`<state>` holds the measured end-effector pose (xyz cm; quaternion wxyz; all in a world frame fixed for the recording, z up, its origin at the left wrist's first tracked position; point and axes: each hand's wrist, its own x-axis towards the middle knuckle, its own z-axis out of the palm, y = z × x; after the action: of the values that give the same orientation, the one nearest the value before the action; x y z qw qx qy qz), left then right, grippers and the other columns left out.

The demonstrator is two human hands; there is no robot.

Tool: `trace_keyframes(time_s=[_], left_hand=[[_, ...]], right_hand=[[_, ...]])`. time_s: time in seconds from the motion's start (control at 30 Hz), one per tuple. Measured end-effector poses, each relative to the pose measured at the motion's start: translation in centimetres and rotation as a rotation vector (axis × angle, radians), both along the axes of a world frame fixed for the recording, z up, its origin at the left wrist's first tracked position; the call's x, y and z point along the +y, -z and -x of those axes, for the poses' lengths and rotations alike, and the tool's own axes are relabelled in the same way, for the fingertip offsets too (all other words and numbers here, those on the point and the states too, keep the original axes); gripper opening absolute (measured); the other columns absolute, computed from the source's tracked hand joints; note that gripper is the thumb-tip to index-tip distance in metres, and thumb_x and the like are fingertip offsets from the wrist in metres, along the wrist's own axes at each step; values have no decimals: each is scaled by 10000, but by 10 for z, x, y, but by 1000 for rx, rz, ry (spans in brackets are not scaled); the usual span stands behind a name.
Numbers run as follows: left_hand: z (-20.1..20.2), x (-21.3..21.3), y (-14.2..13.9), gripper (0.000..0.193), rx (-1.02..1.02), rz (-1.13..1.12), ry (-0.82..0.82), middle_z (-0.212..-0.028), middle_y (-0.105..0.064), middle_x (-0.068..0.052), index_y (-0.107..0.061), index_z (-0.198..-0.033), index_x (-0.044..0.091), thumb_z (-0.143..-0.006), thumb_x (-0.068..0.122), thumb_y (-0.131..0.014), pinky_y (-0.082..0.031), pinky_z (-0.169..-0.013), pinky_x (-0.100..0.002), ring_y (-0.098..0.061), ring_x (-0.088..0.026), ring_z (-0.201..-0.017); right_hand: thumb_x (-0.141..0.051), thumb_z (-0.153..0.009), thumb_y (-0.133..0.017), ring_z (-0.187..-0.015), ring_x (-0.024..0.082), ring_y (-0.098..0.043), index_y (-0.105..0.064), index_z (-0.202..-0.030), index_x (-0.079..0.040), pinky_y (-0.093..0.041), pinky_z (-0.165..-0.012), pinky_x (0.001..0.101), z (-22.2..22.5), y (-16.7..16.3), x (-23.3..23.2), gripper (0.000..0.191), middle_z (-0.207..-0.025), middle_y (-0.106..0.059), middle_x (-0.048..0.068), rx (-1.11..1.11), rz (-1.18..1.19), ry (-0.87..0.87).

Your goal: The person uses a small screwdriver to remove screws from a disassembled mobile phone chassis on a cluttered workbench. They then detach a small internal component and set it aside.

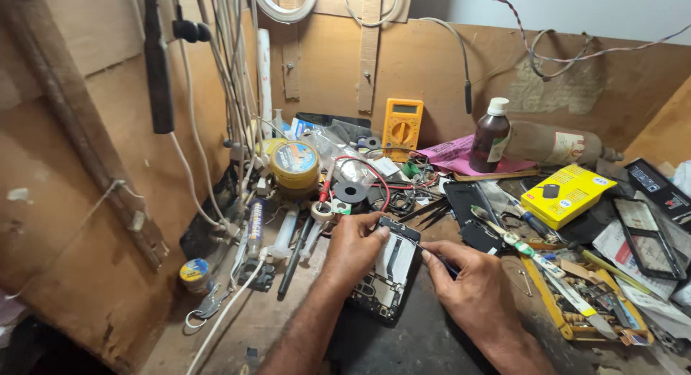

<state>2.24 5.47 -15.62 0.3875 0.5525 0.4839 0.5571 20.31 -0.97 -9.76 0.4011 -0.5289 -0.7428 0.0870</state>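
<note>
While the left hand (353, 247) steadies the opened phone (387, 270) on the counter (432, 339), the right hand (471, 285) pinches a thin tool (439, 261) closed between its fingers; probing inside seems to need a steady, gentle tip.

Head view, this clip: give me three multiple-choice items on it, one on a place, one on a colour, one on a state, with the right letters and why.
1. Where does the brown bottle stand?
A. at the back of the bench, right of the yellow meter
B. on the floor
C. in the left hand

2. What colour is the flat box right of the hands?
A. green
B. yellow
C. white

3. How is the phone under the hands?
A. sealed in wrapping
B. screen lit
C. opened, insides showing

Answers: 1 A, the bottle stands by the back wall, right of the meter. 2 B, its lid is bright yellow. 3 C, bare parts show while the left hand steadies it and the right hand holds a thin tool to it.
</note>
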Motion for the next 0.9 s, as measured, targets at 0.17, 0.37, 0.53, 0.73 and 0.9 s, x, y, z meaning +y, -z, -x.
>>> trace_keyframes(time_s=[0.17, 0.37, 0.53, 0.73, 0.9], left_hand=[[0, 5, 2, 367, -115, 45, 88, -900, -796, -128, -713, -1218, -58, -875, 54, -647, -567, -634, -284, -713, -125, -739], [-1, -2, -5, 356, -58, 112, 32, -911, -794, -116, -705, -1219, -40, -879, 49, -647, -572, -643, -269, -727, -121, -751], [-4, -4, -5, 346, -47, 37, 18, -935, -803, -122, -722, -1201, -70, -884, 45, -645, -574, -663, -261, -732, -120, -778], [-5, 4, 3, 358, -174, 92, 89, -933, -793, -122, -700, -1223, -82, -889, 28, -633, -593, -658, -272, -734, -130, -769], [-6, 11, 8, 319, -274, 80, 146, -920, -787, -115, -715, -1188, -88, -906, 28, -622, -580, -651, -272, -718, -124, -745]], right_hand=[[-134, -848, -730, -811, 256, -791, -784, -1010, -66, -587, -666, 345, -1, 4, 0, 184, -915, -796, 124, 23, -74, -47], [-144, -846, -735, -789, 256, -791, -789, -1010, -71, -586, -657, 349, 0, 3, 0, 187, -905, -797, 124, 7, -25, -13], [-155, -841, -734, -749, 240, -806, -790, -1009, -78, -590, -625, 356, 0, 2, 1, 193, -877, -801, 114, 32, 53, 15], [-157, -857, -727, -757, 249, -800, -790, -1005, -78, -586, -629, 362, 0, 4, 0, 180, -860, -795, 125, 32, 41, 37], [-136, -859, -726, -801, 280, -783, -785, -996, -54, -581, -648, 364, 1, 8, 2, 170, -898, -787, 144, 37, -106, -9]])
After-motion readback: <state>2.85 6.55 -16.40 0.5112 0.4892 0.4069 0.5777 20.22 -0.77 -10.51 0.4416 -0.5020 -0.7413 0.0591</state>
